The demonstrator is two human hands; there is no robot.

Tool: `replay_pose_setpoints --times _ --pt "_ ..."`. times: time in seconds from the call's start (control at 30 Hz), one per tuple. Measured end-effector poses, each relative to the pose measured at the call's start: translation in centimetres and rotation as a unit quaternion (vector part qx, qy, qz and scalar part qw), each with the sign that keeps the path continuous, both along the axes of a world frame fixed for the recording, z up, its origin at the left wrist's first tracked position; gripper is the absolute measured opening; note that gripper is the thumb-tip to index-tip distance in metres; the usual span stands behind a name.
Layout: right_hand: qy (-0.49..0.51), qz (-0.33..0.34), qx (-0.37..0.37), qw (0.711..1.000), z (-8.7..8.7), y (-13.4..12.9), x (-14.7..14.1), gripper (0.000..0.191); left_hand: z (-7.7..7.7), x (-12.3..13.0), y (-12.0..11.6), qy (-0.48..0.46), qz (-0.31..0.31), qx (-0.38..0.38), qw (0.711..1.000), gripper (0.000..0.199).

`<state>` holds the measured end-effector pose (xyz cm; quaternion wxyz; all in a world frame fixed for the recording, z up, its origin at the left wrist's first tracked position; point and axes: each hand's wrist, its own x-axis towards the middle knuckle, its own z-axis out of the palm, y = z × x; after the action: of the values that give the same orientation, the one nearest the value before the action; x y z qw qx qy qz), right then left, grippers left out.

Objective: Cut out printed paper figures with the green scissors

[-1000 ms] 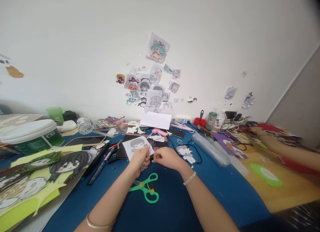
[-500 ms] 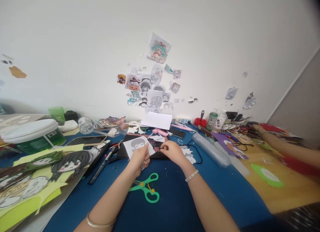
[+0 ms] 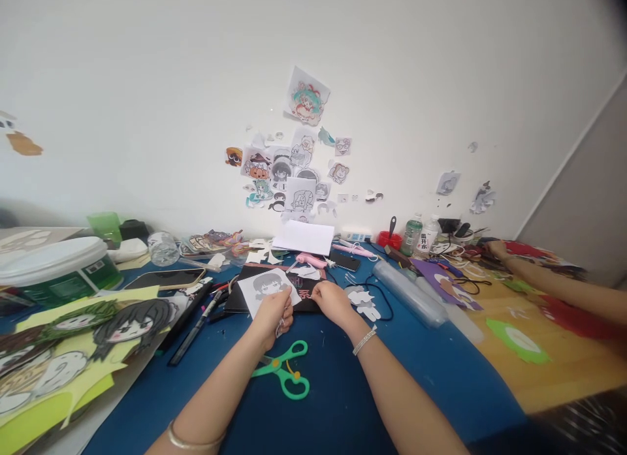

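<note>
My left hand [image 3: 275, 314] grips a white paper sheet [image 3: 267, 286] that carries a grey drawing of a character's head. Its fingers are curled round the lower right part of the paper. My right hand [image 3: 332, 303], a little to the right, has its thumb and forefinger pinched together over a black booklet [image 3: 245, 303] with red characters. Whatever lies in that pinch is too small to make out. Green-handled scissors [image 3: 289, 369] lie with their handles apart on the blue mat, below my left hand. Paper scraps [image 3: 363, 303] lie right of my right hand.
At left are a green-and-white tub [image 3: 63, 272], a phone [image 3: 164, 279] and yellow sheets with drawn cutouts [image 3: 132, 328]. A pink tool [image 3: 311, 260] rests behind the booklet. Rolled clear plastic [image 3: 410, 293] lies to the right. Another person's arm [image 3: 553, 285] reaches over the wooden table.
The whole view has shifted slightly to the left. My right hand has come slightly lower and nearer the paper, while my left hand still holds it.
</note>
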<state>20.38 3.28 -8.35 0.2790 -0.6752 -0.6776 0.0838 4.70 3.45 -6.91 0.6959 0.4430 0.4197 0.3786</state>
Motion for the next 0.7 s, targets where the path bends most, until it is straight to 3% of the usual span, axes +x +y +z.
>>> replay_pose_setpoints --times 0.1,0.27,0.5,0.7 --pt "0.013 0.027 0.015 0.999 0.6 -0.7 -0.8 0.01 -0.2 0.1 -0.2 -0.002 0.004 0.005 1.0 0.039" --pt "0.062 0.18 0.084 0.978 1.9 -2.4 -3.3 0.008 -0.4 0.1 -0.5 -0.01 0.0 0.007 1.0 0.036" --pt "0.03 0.204 0.196 0.959 2.0 -3.2 -4.7 0.018 -0.2 0.1 -0.3 -0.016 0.036 0.019 0.999 0.048" --pt "0.066 0.197 0.252 0.945 1.7 -3.5 -5.4 0.015 0.3 -0.5 0.4 -0.121 0.073 0.022 0.99 0.047"
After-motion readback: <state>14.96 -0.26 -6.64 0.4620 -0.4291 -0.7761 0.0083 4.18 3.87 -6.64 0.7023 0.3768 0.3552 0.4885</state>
